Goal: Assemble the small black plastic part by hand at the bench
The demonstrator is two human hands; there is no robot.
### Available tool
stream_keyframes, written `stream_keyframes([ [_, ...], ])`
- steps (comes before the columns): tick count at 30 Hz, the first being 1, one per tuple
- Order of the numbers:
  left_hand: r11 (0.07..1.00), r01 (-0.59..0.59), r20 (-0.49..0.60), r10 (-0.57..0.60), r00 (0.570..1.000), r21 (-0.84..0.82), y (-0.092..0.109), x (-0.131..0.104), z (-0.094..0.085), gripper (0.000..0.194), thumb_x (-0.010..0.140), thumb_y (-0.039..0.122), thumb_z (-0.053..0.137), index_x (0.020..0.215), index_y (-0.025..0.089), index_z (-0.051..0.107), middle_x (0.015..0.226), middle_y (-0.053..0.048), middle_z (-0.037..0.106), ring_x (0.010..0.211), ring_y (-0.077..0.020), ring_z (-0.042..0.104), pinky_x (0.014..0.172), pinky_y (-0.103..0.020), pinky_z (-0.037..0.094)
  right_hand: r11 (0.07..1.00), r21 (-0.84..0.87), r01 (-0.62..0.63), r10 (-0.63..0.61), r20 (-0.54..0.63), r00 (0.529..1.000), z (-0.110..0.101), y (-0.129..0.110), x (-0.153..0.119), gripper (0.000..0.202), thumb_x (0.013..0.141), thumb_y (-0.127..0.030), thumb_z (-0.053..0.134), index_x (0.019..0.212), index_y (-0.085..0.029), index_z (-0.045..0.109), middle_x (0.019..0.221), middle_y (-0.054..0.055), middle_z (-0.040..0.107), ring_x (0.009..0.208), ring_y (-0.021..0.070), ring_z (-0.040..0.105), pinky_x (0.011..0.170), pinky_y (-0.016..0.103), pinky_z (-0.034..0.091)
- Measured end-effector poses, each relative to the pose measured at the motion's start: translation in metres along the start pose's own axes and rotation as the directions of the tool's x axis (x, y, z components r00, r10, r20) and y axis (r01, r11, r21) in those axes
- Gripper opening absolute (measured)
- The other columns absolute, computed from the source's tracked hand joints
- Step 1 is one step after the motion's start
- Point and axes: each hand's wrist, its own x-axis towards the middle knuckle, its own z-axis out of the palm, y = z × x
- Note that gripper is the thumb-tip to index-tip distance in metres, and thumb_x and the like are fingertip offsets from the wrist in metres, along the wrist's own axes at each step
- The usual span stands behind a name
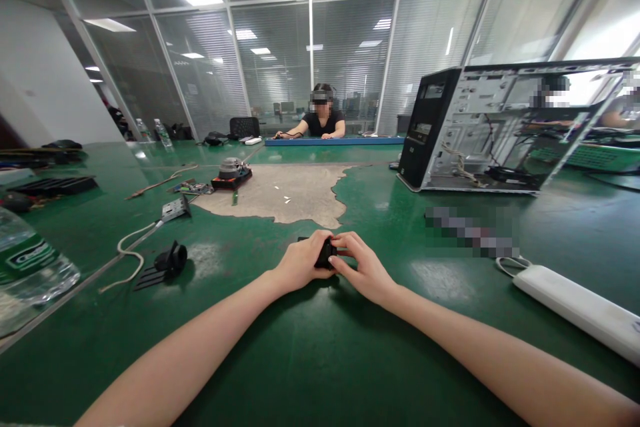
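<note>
my left hand (pixel 303 259) curls closed around a small black part (pixel 326 255); my right hand (pixel 364 268), thumb and fingertips slightly apart, grips its right end. the part sits between my hands over the green table (pixel 320 373), straight ahead. i'd best steady it with the left and use gentle, even fingertip pressure from the right. to the right, an open computer case (pixel 431 127) holds loose pale cables (pixel 459 161). at left, a clear bottle (pixel 55 280) wears a green label (pixel 31 255); how full, i cannot tell.
</note>
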Motion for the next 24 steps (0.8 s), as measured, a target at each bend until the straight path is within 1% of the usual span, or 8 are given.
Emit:
stream_keyframes([
  [2,1.000,0.000,-0.004,0.000,1.000,-0.003,0.0001,0.0003,0.0003,0.058,0.066,0.034,0.061,0.114,0.024,0.031,0.110,-0.004,0.051,0.089,-0.0220,0.056,0.075,-0.033,0.043,1.000,0.016,-0.005,0.005,-0.016,1.000,0.0008,0.0023,0.0006,0.013,0.077,-0.022,0.051,0.090,-0.021,0.050,0.097,0.005,0.050,0.093,0.0172,0.052,0.082,0.035,0.047],
  [4,1.000,-0.001,-0.005,0.001,1.000,-0.002,0.0003,0.0005,0.0004,0.056,0.066,0.036,0.061,0.113,0.024,0.032,0.109,-0.004,0.051,0.089,-0.0219,0.057,0.075,-0.033,0.043,0.994,0.093,-0.065,0.066,-0.003,0.998,0.0019,0.0057,0.0021,0.016,0.077,-0.022,0.052,0.092,-0.021,0.047,0.094,0.004,0.052,0.090,0.0161,0.054,0.081,0.035,0.048],
  [7,1.000,-0.006,-0.003,0.006,1.000,-0.004,0.0009,0.0005,-0.0001,0.055,0.066,0.036,0.061,0.112,0.024,0.033,0.109,-0.004,0.051,0.089,-0.0217,0.057,0.075,-0.033,0.043,0.966,0.190,-0.177,0.167,0.067,0.984,0.0028,0.0093,0.0042,0.023,0.076,-0.023,0.053,0.097,-0.020,0.042,0.091,0.004,0.054,0.086,0.0149,0.056,0.078,0.034,0.049],
  [9,1.000,-0.003,0.000,0.003,1.000,-0.006,0.0012,0.0002,-0.0006,0.055,0.066,0.035,0.061,0.112,0.024,0.033,0.109,-0.004,0.051,0.088,-0.0215,0.057,0.075,-0.032,0.043,0.956,0.212,-0.205,0.183,0.120,0.976,0.0023,0.0090,0.0044,0.022,0.077,-0.025,0.051,0.097,-0.020,0.042,0.089,0.003,0.055,0.083,0.0145,0.057,0.074,0.033,0.050],
  [12,1.000,0.011,0.004,-0.011,1.000,0.002,0.0014,-0.0001,-0.0010,0.054,0.065,0.031,0.062,0.111,0.024,0.033,0.109,-0.003,0.051,0.087,-0.0211,0.057,0.073,-0.032,0.044,0.972,0.179,-0.156,0.135,0.124,0.983,0.0007,0.0046,0.0026,0.020,0.077,-0.024,0.052,0.095,-0.020,0.044,0.087,0.002,0.054,0.081,0.0139,0.057,0.074,0.032,0.050],
  [17,1.000,-0.011,-0.005,0.011,1.000,-0.010,0.0016,-0.0003,-0.0011,0.058,0.065,0.031,0.062,0.113,0.024,0.031,0.110,-0.003,0.050,0.089,-0.0212,0.056,0.074,-0.031,0.043,0.999,0.051,0.003,-0.003,0.003,1.000,0.0005,0.0015,-0.0002,0.015,0.077,-0.023,0.052,0.092,-0.021,0.050,0.099,0.005,0.050,0.094,0.0167,0.052,0.082,0.034,0.047],
  [21,1.000,-0.010,-0.011,0.010,1.000,-0.005,0.0016,0.0002,-0.0005,0.054,0.067,0.036,0.061,0.112,0.023,0.033,0.109,-0.004,0.050,0.088,-0.0215,0.056,0.074,-0.032,0.043,0.991,0.114,-0.070,0.071,-0.008,0.997,0.0020,0.0066,0.0016,0.022,0.076,-0.021,0.053,0.096,-0.021,0.045,0.094,0.004,0.053,0.089,0.0158,0.055,0.084,0.036,0.047],
  [24,1.000,-0.004,-0.013,0.004,1.000,-0.009,0.0015,0.0007,0.0001,0.055,0.066,0.036,0.061,0.112,0.024,0.034,0.109,-0.004,0.050,0.089,-0.0217,0.056,0.074,-0.033,0.043,0.974,0.168,-0.153,0.147,0.050,0.988,0.0018,0.0068,0.0026,0.022,0.077,-0.023,0.052,0.096,-0.020,0.043,0.091,0.003,0.055,0.086,0.0153,0.057,0.080,0.035,0.049],
])
